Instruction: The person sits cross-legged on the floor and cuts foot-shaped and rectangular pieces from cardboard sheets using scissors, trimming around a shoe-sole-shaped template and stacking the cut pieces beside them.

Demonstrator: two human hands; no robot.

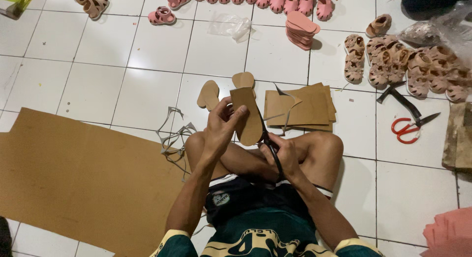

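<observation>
1. Nearest me, both forearms reach out over my crossed legs as I sit on the tiled floor (147,90).
2. My right hand (282,156) sits low by the knee, wrist turned inward, fingers (290,148) clamped through the handles of black scissors (272,149) whose blades point up into the piece.
3. My left hand (221,126) is raised a little higher, fingers closed on a tan sole-shaped cardboard piece (248,117), thumb across its face; the piece stands nearly upright between the two hands, above my legs.
4. To the left lies a large brown cardboard sheet (73,178), with grey offcut strips (172,136) beside my knee.
5. Just beyond, two cut soles (223,90) and a stack of cardboard squares (300,107) rest on the floor.
6. Farther right lie red-handled scissors (408,126); pink and beige sandals (408,65) line the far side.
</observation>
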